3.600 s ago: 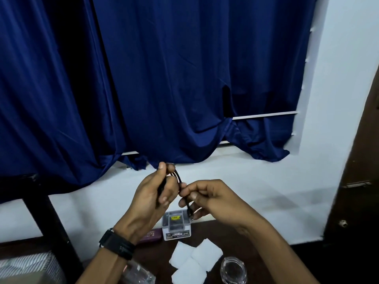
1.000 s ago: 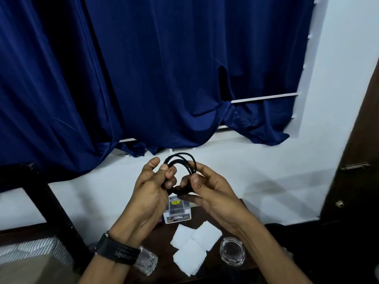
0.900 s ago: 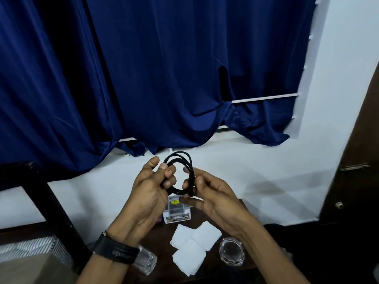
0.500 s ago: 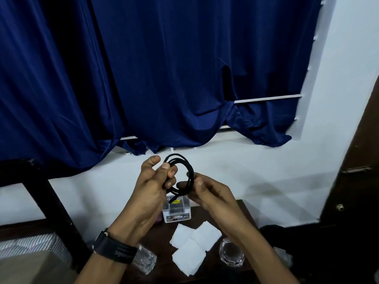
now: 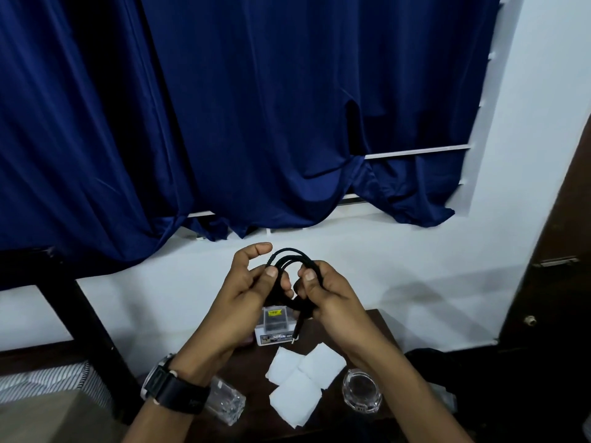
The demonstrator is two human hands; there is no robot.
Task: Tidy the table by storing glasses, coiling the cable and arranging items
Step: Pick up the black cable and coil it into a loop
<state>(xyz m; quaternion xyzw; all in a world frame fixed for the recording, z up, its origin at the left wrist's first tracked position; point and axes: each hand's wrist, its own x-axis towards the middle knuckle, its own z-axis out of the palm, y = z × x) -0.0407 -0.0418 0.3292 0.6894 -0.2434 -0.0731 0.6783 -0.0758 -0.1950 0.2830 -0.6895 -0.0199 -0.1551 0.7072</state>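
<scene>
Holding coiled cable, left hand, right hand

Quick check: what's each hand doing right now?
Left hand: pinching the left side of the coiled cable.
Right hand: closed on the coil's right side; plug end dangles below.

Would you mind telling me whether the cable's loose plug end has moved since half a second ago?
Yes. The plug end of the cable now dangles lower, in front of the small clear box, below the right hand.
</scene>
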